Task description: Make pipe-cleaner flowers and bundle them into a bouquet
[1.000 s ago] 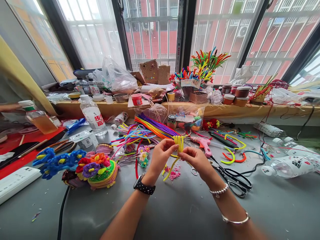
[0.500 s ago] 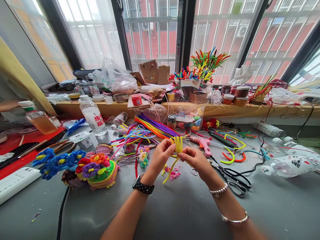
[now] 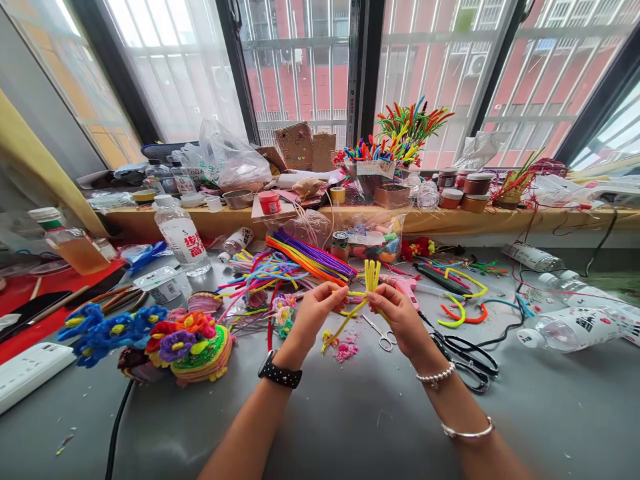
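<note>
A bundle of yellow pipe cleaners (image 3: 371,275) stands upright in the pinched fingers of my right hand (image 3: 393,310). My left hand (image 3: 321,308), to the left of it, pinches the end of one yellow pipe cleaner that runs across to the bundle. Another yellow strand slants down to the left below the bundle. Under my hands lie small pink clippings (image 3: 346,348) on the grey table (image 3: 345,427). Small scissors (image 3: 383,333) rest just below my right hand, and a pink glue gun (image 3: 406,290) lies behind it.
Purple and orange pipe cleaners (image 3: 313,257) lie behind my hands. Felt-like flowers (image 3: 180,340) sit on the left. Black-handled scissors (image 3: 467,360) and plastic bottles (image 3: 565,330) are on the right. A water bottle (image 3: 181,233) stands at back left; jars and pots line the sill (image 3: 225,219).
My hands have moved apart. The left one now draws a yellow strand out to the left, while the right keeps the bundle. The view has shifted slightly.
</note>
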`<state>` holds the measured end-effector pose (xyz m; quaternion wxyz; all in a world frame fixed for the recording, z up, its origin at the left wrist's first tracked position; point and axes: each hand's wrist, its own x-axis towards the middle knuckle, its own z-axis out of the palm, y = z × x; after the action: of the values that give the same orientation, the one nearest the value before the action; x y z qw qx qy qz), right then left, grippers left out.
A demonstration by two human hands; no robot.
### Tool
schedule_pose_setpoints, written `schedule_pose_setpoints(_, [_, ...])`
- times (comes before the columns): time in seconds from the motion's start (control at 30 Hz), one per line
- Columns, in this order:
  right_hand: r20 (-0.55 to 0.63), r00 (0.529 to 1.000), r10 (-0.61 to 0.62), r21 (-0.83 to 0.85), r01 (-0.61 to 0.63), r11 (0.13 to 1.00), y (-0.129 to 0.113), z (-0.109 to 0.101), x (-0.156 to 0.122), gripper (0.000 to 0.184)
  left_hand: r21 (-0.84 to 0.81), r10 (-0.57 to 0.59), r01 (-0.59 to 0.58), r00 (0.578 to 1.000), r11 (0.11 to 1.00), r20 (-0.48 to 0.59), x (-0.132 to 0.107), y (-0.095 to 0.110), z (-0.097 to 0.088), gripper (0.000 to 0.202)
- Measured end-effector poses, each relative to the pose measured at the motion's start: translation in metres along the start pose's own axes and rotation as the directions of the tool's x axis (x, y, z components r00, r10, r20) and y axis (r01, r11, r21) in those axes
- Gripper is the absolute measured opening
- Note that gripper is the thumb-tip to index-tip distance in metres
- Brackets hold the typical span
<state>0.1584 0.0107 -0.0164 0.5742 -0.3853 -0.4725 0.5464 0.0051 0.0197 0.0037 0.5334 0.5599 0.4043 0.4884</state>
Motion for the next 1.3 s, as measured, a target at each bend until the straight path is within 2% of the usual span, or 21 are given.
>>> schedule_pose_setpoints(0.13, [-0.095, 0.995, -0.016, 0.088, 0.024, 0.996, 0.002, 0.002, 0.000, 0.023, 0.048, -0.040, 0.039, 0.999, 0.998, 0.019, 0.000, -0.002, 0.002, 0.020])
schedule_pose_setpoints(0.27, [-0.227, 0.973, -0.043, 0.112, 0.070, 0.991, 0.005, 0.005, 0.000, 0.022, 0.119, -0.020, 0.016, 0.999, 0.993, 0.028, 0.000, -0.007, 0.006, 0.020])
schedule_pose_setpoints(0.33, [-0.235, 0.971, -0.036, 0.119, 0.066, 0.991, 0.006, 0.004, 0.001, 0.021, 0.130, -0.022, 0.018, 0.999, 0.991, 0.026, 0.000, -0.007, 0.006, 0.020])
schedule_pose_setpoints(0.47, [-0.141, 0.990, -0.012, 0.116, 0.028, 0.993, 0.003, 0.000, 0.001, 0.020, 0.048, -0.011, 0.012, 0.999, 0.999, -0.040, 0.001, -0.002, -0.002, 0.023])
schedule_pose_setpoints(0.57, [-0.003, 1.000, -0.010, 0.037, 0.010, 0.999, -0.001, -0.002, -0.001, 0.021, -0.065, 0.036, -0.043, 0.994, 0.997, -0.101, 0.001, 0.004, -0.010, 0.025])
schedule_pose_setpoints(0.7, [0.223, 0.974, 0.045, -0.162, -0.009, 0.987, -0.005, 0.002, -0.006, 0.024, -0.067, 0.044, -0.046, 0.999, 0.997, -0.027, -0.001, 0.007, -0.009, 0.024])
schedule_pose_setpoints(0.83, [0.326, 0.943, 0.061, -0.244, 0.022, 0.969, -0.005, 0.008, -0.010, 0.023, -0.032, 0.074, -0.073, 0.997, 0.997, 0.032, -0.002, 0.004, -0.003, 0.013])
schedule_pose_setpoints(0.93, [0.313, 0.949, 0.043, -0.260, 0.042, 0.965, -0.004, 0.009, -0.010, 0.023, -0.020, 0.082, -0.083, 0.997, 0.996, -0.006, -0.001, 0.002, -0.002, 0.016])
schedule_pose_setpoints(1.07, [0.232, 0.973, -0.001, -0.229, 0.056, 0.972, -0.003, 0.008, -0.008, 0.024, -0.025, 0.047, -0.048, 0.998, 0.999, -0.044, 0.001, 0.001, -0.002, 0.019])
schedule_pose_setpoints(1.3, [0.123, 0.990, -0.064, -0.089, 0.075, 0.993, 0.003, 0.006, -0.005, 0.019, -0.220, -0.179, 0.172, 0.984, 0.960, -0.009, 0.000, -0.002, -0.003, 0.018])
